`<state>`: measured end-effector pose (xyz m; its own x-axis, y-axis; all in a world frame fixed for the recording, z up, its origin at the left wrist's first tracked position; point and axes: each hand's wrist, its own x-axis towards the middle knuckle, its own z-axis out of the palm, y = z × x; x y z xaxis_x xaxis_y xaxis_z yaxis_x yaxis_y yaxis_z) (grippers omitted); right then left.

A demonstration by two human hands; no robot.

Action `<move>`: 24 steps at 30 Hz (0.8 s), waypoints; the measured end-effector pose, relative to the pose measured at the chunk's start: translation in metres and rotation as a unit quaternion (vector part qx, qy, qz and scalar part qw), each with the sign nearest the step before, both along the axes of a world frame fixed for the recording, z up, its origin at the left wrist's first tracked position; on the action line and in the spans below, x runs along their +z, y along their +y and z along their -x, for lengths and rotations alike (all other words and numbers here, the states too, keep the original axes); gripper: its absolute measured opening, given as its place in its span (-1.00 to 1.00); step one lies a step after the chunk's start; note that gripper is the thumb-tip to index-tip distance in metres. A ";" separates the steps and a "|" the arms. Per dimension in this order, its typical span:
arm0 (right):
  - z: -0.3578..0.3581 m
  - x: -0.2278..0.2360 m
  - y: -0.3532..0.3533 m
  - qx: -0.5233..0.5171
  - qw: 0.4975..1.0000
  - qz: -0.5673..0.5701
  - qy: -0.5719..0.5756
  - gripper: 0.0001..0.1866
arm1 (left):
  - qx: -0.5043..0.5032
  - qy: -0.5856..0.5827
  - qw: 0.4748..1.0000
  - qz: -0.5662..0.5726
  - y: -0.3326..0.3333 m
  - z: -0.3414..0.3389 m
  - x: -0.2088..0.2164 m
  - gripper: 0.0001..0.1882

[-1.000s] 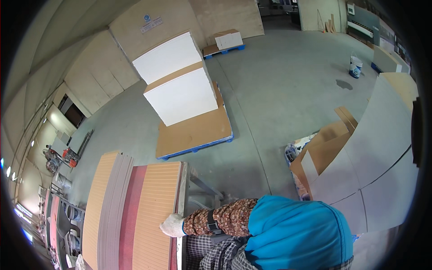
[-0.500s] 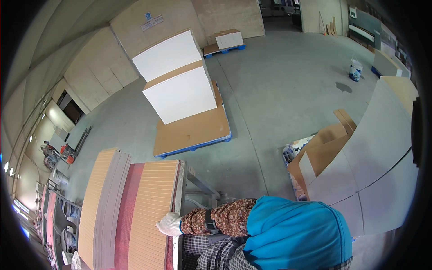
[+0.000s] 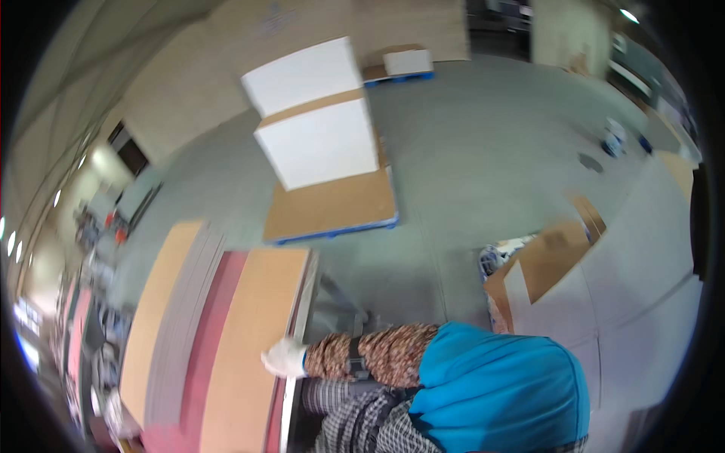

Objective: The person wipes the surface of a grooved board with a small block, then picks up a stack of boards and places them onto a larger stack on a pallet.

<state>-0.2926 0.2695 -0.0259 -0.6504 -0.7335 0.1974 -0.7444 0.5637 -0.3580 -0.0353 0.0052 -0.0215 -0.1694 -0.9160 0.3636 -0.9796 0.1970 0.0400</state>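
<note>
My right hand (image 3: 285,358), in a white glove, rests on a long tan panel (image 3: 245,332), close to its right edge. Motion blur hides how the fingers lie. A floral sleeve cover with a dark strap covers the forearm, and a teal sleeve covers the upper arm. Left of the panel runs a pink strip (image 3: 208,332). Beyond the strip lies a stack of similar tan boards (image 3: 162,294) with grey layered edges. A pale frame edge (image 3: 301,317) borders the panel on the right. My left hand is out of view.
White boxes (image 3: 321,143) stand stacked on a cardboard-topped blue pallet (image 3: 340,208) ahead. Large white panels (image 3: 619,294) and an open cardboard piece (image 3: 555,245) are close on the right. A bucket (image 3: 613,138) stands on the floor farther right. Another loaded pallet (image 3: 408,62) sits by the far wall.
The view has shifted, so the room's things appear farther right and higher, and the picture is more blurred. My right hand stays at the panel's right edge.
</note>
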 end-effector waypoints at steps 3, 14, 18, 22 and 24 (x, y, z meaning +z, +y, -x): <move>-0.001 0.024 0.016 0.053 0.997 -0.012 0.048 -0.77 | -0.218 0.182 0.947 0.147 -0.040 -0.024 -0.052 -0.61; 0.009 -0.004 0.048 0.024 0.985 -0.083 0.148 -0.71 | 0.060 0.091 0.992 -0.068 0.034 0.026 0.018 -0.37; 0.006 0.002 0.053 -0.057 0.995 -0.076 0.004 -0.75 | 0.043 0.095 0.992 -0.072 0.037 0.028 0.020 -0.36; -0.004 0.013 0.055 0.001 0.995 -0.063 0.080 -0.73 | 0.032 0.089 0.995 -0.037 0.036 0.024 0.014 -0.39; -0.007 0.009 0.058 0.004 0.994 -0.084 0.077 -0.74 | 0.025 0.092 0.995 -0.036 0.037 0.029 0.014 -0.40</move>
<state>-0.2853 0.3278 -0.0165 -0.6162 -0.7694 0.1686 -0.7876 0.5998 -0.1413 -0.0641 0.0424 -0.0071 -0.0605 -0.9466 0.3167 -0.9627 0.1391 0.2320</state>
